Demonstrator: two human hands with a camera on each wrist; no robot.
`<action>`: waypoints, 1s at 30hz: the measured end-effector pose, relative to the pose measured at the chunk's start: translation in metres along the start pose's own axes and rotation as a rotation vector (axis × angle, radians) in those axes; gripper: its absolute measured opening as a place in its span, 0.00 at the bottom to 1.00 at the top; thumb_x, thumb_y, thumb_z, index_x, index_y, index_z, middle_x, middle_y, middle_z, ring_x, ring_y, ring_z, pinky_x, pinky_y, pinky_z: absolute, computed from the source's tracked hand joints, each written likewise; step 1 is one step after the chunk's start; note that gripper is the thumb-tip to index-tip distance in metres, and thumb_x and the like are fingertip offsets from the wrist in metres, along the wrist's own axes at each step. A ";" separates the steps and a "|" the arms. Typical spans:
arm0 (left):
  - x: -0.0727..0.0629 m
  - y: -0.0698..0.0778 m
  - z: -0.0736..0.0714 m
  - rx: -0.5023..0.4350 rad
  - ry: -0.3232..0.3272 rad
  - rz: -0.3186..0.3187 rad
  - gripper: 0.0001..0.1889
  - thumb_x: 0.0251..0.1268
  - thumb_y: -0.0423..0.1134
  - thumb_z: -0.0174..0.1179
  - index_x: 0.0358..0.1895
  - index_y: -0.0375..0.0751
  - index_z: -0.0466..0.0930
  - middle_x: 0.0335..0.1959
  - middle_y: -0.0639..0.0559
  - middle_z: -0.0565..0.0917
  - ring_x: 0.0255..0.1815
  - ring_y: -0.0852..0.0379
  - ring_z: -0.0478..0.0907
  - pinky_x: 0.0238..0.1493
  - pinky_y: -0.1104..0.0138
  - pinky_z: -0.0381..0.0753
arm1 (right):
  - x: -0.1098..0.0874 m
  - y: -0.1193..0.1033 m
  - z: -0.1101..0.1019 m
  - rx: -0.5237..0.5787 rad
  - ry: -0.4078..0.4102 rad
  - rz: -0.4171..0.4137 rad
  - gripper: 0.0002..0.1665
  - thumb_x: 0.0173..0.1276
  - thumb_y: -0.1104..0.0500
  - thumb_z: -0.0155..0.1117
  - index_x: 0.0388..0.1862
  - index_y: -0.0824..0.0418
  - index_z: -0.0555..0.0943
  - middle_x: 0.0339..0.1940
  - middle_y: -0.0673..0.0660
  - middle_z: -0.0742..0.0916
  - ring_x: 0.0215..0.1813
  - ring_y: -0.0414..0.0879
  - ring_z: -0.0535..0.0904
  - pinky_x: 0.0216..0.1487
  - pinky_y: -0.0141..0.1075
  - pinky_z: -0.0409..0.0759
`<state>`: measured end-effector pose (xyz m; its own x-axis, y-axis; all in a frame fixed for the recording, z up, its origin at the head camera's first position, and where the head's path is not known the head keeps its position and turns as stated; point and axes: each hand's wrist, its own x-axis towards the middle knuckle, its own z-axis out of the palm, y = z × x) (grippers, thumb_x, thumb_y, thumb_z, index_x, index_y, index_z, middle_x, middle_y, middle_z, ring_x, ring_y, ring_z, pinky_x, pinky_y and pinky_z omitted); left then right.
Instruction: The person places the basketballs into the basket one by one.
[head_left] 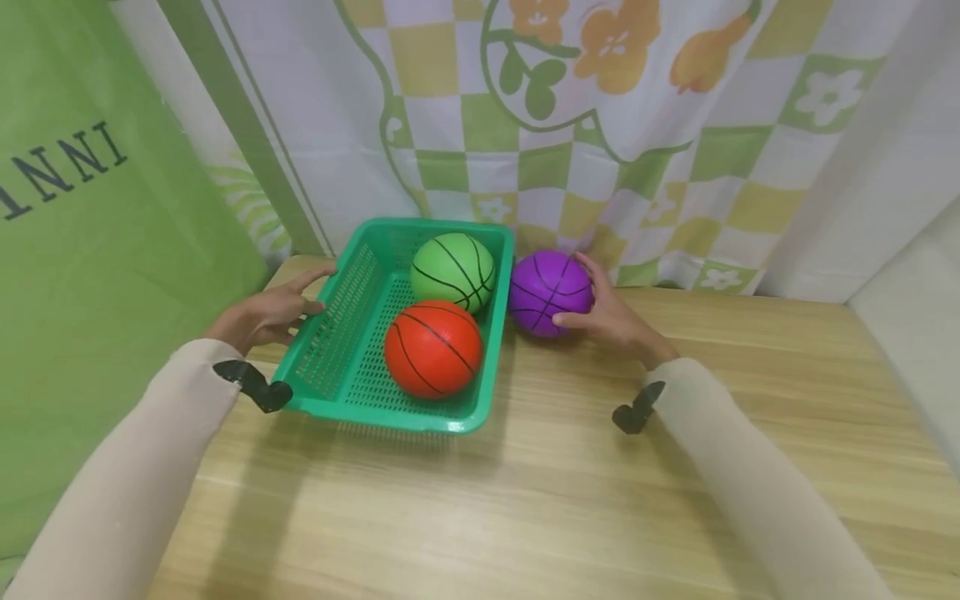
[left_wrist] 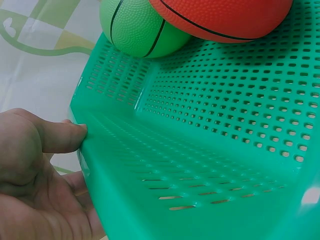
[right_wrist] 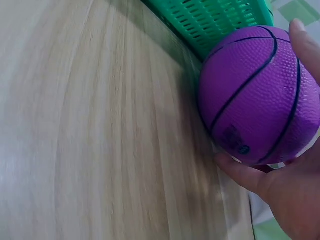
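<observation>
A green perforated plastic basket (head_left: 491, 367) stands on the wooden table with a light green ball (head_left: 450, 262) and a red ball (head_left: 433, 350) inside. Both balls have black basketball lines. At the basket's left side, my left hand (head_left: 273, 312) touches the rim with its fingers spread; the left wrist view shows the thumb (left_wrist: 65, 137) right at the rim and other fingers along the outer wall. My right hand (head_left: 615, 312) holds a purple ball (right_wrist: 250, 95) from its right side, thumb in front and fingers behind. That ball sits close against the basket's right wall.
The wooden table (head_left: 720, 467) extends in front and to the right. A patterned curtain (head_left: 495, 158) hangs behind the basket, and green fabric with dark letters (head_left: 90, 292) is at the left. A pale wall (head_left: 915, 308) stands at the right.
</observation>
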<state>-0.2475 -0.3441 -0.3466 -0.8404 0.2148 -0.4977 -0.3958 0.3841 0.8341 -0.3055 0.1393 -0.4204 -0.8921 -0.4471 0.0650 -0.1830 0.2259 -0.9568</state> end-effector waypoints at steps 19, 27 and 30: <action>-0.007 0.005 -0.005 0.001 0.026 -0.014 0.38 0.82 0.31 0.37 0.81 0.67 0.28 0.71 0.26 0.56 0.60 0.36 0.72 0.45 0.49 0.83 | 0.021 0.000 0.022 -0.061 0.161 -0.052 0.65 0.54 0.64 0.79 0.82 0.55 0.47 0.75 0.68 0.61 0.71 0.65 0.63 0.68 0.56 0.66; -0.007 0.004 -0.003 -0.007 0.023 -0.010 0.38 0.82 0.31 0.37 0.81 0.65 0.27 0.74 0.25 0.52 0.64 0.31 0.67 0.46 0.49 0.82 | 0.014 -0.001 0.015 -0.083 0.174 -0.054 0.64 0.53 0.62 0.80 0.82 0.53 0.50 0.74 0.68 0.62 0.70 0.66 0.65 0.67 0.57 0.67; -0.003 0.003 0.000 -0.009 0.008 -0.007 0.38 0.82 0.31 0.38 0.81 0.65 0.28 0.73 0.24 0.53 0.63 0.33 0.70 0.47 0.49 0.82 | 0.007 -0.004 0.007 -0.065 0.165 -0.031 0.64 0.54 0.63 0.79 0.82 0.51 0.48 0.74 0.69 0.61 0.69 0.68 0.65 0.63 0.59 0.71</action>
<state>-0.2466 -0.3434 -0.3423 -0.8403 0.2051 -0.5018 -0.4053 0.3772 0.8328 -0.3081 0.1296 -0.4181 -0.9401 -0.3084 0.1451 -0.2333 0.2721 -0.9336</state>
